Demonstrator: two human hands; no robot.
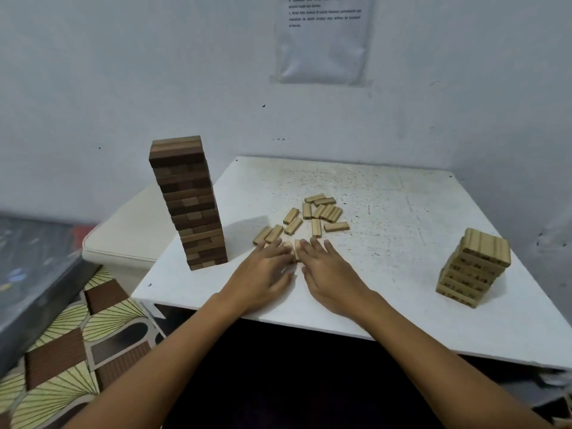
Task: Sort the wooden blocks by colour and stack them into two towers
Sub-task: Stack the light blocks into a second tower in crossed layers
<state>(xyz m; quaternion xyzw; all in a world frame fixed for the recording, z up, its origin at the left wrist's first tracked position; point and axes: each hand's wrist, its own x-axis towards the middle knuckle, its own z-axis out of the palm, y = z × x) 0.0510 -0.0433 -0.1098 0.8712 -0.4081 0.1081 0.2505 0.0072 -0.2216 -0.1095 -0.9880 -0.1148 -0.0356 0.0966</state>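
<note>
I see a tall dark tower (pixel 189 205) left, short pale tower (pixel 473 267) right, loose pale blocks (pixel 312 218) flat between.

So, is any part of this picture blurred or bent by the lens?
Head view: left hand smeared by motion blur, right hand sharper; wide lens makes the dark tower appear to lean; wall notice too soft to read.
</note>
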